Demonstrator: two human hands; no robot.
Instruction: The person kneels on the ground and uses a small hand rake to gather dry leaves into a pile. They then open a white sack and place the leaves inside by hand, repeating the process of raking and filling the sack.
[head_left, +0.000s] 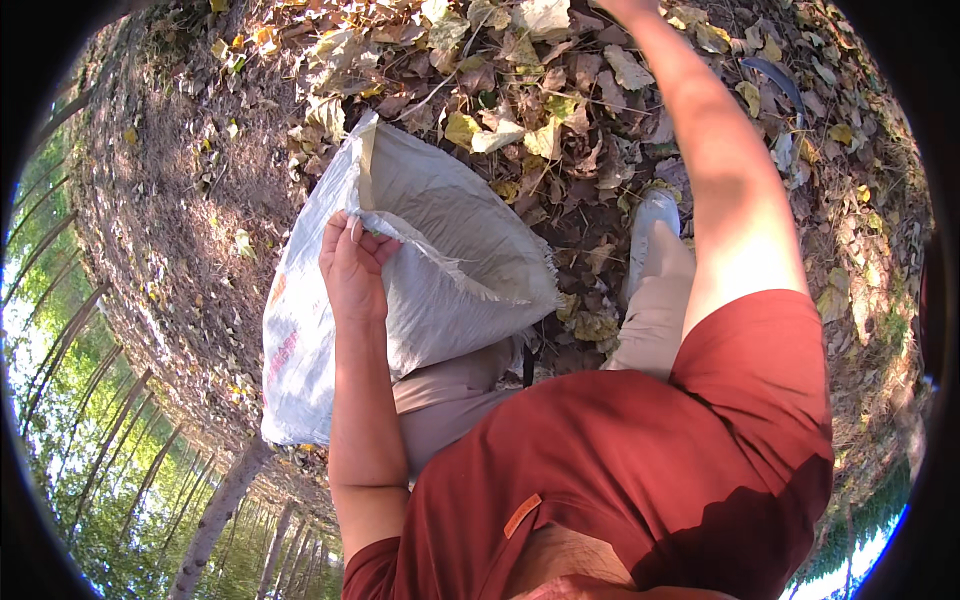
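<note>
With its fingertips, my left hand (356, 262) pinches the frayed rim of a white woven plastic sack (330, 330). The mouth of the sack gapes towards the upper right, and its grey inner side shows; the lower part leans against my leg. My right arm reaches away to the top edge of the picture, where only a part of my right hand (628, 6) shows; its fingers are cut off by the edge. Beneath and beside that hand lies a thick layer of dry leaves (525, 97), brown and yellow.
A dark curved object (776, 79) lies among the leaves at the upper right. My shoe (652, 217) stands on the leaf litter between the sack and my right arm. Tree trunks (217, 517) rise at the lower left, beyond the leaf-strewn ground.
</note>
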